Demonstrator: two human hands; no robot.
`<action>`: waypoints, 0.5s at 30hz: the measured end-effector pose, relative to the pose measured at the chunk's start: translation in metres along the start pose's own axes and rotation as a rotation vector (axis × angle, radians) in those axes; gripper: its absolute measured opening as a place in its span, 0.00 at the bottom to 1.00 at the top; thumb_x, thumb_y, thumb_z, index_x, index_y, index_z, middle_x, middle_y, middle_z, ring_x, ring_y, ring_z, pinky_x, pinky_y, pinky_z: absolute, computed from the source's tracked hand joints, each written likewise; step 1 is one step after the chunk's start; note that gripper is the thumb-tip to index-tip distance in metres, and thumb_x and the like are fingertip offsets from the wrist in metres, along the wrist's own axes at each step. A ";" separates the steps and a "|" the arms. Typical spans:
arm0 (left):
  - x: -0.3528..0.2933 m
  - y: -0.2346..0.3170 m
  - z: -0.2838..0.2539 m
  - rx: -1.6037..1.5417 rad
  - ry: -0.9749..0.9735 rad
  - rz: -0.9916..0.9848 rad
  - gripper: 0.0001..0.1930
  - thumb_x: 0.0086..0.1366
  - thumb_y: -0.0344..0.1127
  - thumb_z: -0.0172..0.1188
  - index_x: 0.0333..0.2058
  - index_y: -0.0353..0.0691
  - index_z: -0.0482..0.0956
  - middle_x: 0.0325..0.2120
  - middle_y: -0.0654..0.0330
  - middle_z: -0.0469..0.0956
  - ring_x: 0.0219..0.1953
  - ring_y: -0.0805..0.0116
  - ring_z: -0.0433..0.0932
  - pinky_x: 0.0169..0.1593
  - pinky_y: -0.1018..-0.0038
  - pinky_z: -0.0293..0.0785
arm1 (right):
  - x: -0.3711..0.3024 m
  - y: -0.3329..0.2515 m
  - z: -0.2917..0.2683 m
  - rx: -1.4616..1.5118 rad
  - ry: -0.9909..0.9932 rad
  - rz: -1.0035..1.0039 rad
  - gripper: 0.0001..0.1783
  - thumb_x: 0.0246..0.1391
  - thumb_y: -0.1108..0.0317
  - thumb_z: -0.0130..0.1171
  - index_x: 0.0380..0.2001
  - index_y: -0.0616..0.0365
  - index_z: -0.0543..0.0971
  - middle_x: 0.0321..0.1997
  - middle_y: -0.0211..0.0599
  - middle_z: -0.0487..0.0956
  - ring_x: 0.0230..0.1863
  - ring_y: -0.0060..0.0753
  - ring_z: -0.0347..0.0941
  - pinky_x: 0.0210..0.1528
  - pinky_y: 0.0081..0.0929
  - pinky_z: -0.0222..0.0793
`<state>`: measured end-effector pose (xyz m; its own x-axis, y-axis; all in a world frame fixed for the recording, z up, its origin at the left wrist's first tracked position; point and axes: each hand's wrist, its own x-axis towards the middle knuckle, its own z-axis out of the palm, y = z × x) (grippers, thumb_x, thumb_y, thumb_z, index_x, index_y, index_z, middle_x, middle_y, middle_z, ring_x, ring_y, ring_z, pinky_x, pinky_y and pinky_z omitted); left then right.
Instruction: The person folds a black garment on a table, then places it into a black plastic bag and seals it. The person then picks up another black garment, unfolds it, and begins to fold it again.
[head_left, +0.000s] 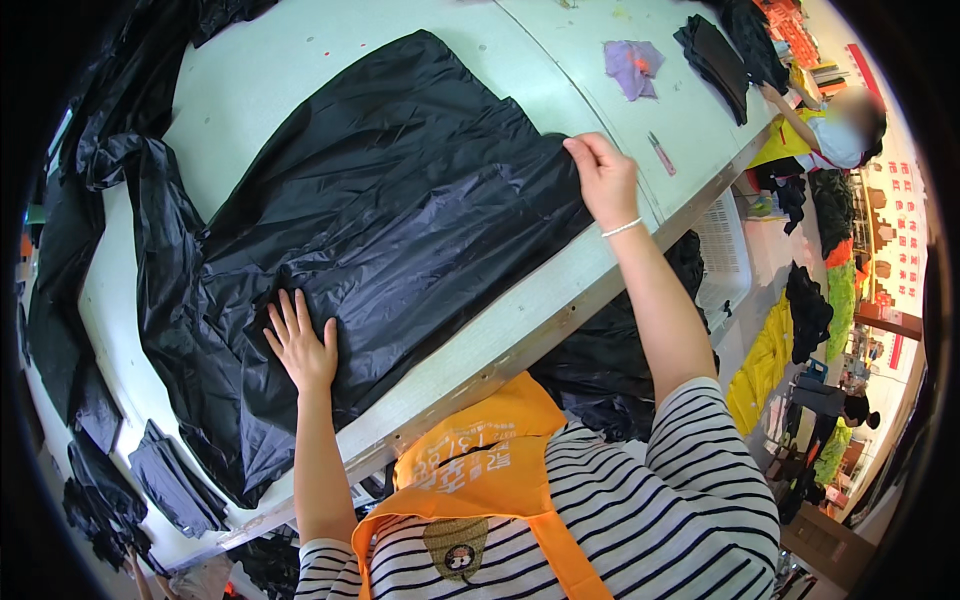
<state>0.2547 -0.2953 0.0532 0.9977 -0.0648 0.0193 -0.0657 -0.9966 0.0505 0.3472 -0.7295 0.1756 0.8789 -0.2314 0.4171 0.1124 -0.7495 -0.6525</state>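
Observation:
A black garment of thin, shiny fabric (400,200) lies spread and wrinkled over the pale table (540,290). Its left part is bunched into loose folds; whether it is a jacket or something else I cannot tell. My left hand (303,345) rests flat on the lower left of the cloth, fingers spread. At the far right corner, my right hand (605,180) pinches the garment's edge between thumb and fingers. The cloth's near edge runs along the table's front edge.
Thread snips (661,153) and a purple cloth scrap (632,70) lie beyond my right hand. Folded black pieces (712,68) sit farther off; another folded stack (177,480) is at left. A co-worker (815,135) stands at the table's far right. A white crate (722,250) is below.

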 end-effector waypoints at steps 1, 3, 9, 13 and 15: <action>0.001 0.000 0.001 -0.004 0.003 0.007 0.36 0.61 0.53 0.51 0.65 0.46 0.55 0.67 0.57 0.49 0.69 0.50 0.45 0.65 0.47 0.43 | 0.004 0.000 -0.011 -0.041 0.035 -0.109 0.08 0.56 0.64 0.60 0.30 0.59 0.79 0.15 0.31 0.73 0.16 0.23 0.65 0.23 0.24 0.64; 0.003 0.003 -0.001 -0.003 0.001 0.013 0.36 0.61 0.53 0.51 0.65 0.46 0.55 0.68 0.57 0.48 0.69 0.50 0.45 0.66 0.47 0.43 | -0.012 0.021 -0.017 -0.012 -0.045 0.073 0.15 0.56 0.64 0.60 0.42 0.60 0.74 0.29 0.36 0.77 0.28 0.27 0.72 0.34 0.23 0.68; 0.000 0.004 -0.004 -0.023 -0.016 -0.014 0.36 0.61 0.53 0.52 0.65 0.45 0.55 0.67 0.57 0.49 0.69 0.50 0.46 0.66 0.47 0.42 | -0.126 0.048 0.026 0.328 0.153 0.509 0.19 0.61 0.60 0.52 0.47 0.65 0.70 0.41 0.36 0.76 0.41 0.27 0.71 0.47 0.25 0.66; 0.001 0.001 -0.007 -0.044 0.012 -0.031 0.36 0.58 0.52 0.56 0.63 0.46 0.58 0.66 0.57 0.53 0.68 0.51 0.48 0.66 0.49 0.42 | -0.088 0.068 0.025 0.323 0.247 0.607 0.22 0.66 0.53 0.45 0.33 0.64 0.73 0.34 0.38 0.76 0.37 0.26 0.69 0.43 0.26 0.66; 0.002 0.002 -0.012 -0.075 -0.002 -0.055 0.36 0.57 0.52 0.57 0.63 0.47 0.60 0.66 0.57 0.53 0.68 0.51 0.49 0.66 0.49 0.43 | -0.045 0.052 -0.007 0.221 0.192 0.294 0.18 0.65 0.57 0.46 0.32 0.62 0.73 0.35 0.40 0.78 0.36 0.34 0.72 0.39 0.29 0.67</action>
<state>0.2563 -0.2973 0.0651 0.9999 -0.0106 0.0121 -0.0120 -0.9919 0.1261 0.3103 -0.7626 0.1280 0.7884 -0.5429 0.2894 -0.0154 -0.4877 -0.8729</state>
